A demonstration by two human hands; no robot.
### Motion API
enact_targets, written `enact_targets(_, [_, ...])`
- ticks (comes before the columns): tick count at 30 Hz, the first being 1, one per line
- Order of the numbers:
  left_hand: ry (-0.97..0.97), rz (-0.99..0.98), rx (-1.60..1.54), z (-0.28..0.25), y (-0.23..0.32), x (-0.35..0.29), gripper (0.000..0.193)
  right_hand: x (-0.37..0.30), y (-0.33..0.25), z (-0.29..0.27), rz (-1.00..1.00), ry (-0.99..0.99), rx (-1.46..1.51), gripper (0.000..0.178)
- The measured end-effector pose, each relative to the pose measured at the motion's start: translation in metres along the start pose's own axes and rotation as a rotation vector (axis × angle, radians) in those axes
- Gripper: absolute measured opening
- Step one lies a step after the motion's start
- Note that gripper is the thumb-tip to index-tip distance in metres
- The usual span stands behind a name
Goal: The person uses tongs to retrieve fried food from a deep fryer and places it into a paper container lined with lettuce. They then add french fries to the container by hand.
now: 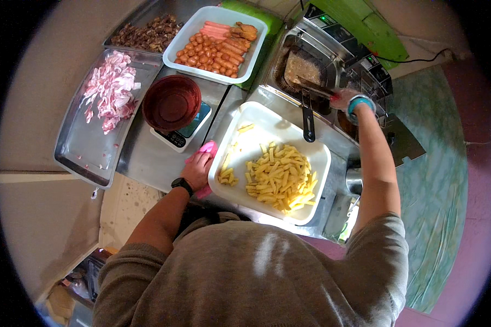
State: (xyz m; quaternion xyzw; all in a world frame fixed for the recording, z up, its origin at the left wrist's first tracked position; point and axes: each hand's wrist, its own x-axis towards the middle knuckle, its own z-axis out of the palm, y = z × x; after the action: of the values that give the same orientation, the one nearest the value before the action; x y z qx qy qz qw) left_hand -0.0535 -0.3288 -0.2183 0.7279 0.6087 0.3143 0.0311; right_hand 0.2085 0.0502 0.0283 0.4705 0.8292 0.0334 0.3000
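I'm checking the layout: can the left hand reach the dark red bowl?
Likely yes: the left hand, on the pink cloth, is close by, and only part of the low scale seems between it and the dark red bowl.

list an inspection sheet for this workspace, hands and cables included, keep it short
Surface: metal counter, largely covered by containers
Things in use: tong-like utensil over the fryer; pale yellow strips in a white tub
Clutter: reddish-brown bowl on a scale; pink meat pieces on a metal tray; sausages in another tub
Left hand: on pink cloth
Right hand: holds the utensil
Cables: black cable, upper right
Surroundings: green marbled surface to the right
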Motion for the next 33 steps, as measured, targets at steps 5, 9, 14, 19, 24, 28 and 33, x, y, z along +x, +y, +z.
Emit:
enact_targets(5, [-0.062,-0.139,-0.098,-0.013,0.008,0.005,0.023,0.023,0.001,0.008,0.089,0.070,0.127,0.054])
enact_targets(9, [0.007,-0.112,-0.073,-0.006,0.005,0.001,0.022,0.036,0.022,0.007,0.093,0.092,0.175,0.044])
enact_targets(14, [0.010,-0.148,-0.170,-0.007,0.008,0.005,0.021,0.062,-0.010,0.040,0.128,0.084,0.252,0.047])
enact_targets(19, [-0.020,-0.119,-0.145,-0.002,0.002,0.003,0.020,0.033,0.014,0.043,-0.016,0.068,0.108,0.057])
enact_targets(24, [0.003,-0.049,-0.015,0.009,-0.003,-0.007,0.022,-0.035,0.027,-0.013,0.022,-0.034,0.289,0.043])
enact_targets(28, [0.009,-0.041,-0.001,0.004,0.001,-0.005,0.023,-0.026,0.018,-0.005,0.098,-0.104,0.121,0.044])
enact_targets(33, [-0.036,-0.046,-0.028,0.010,-0.006,-0.009,0.022,0.019,0.028,0.019,0.073,0.083,-0.002,0.044])
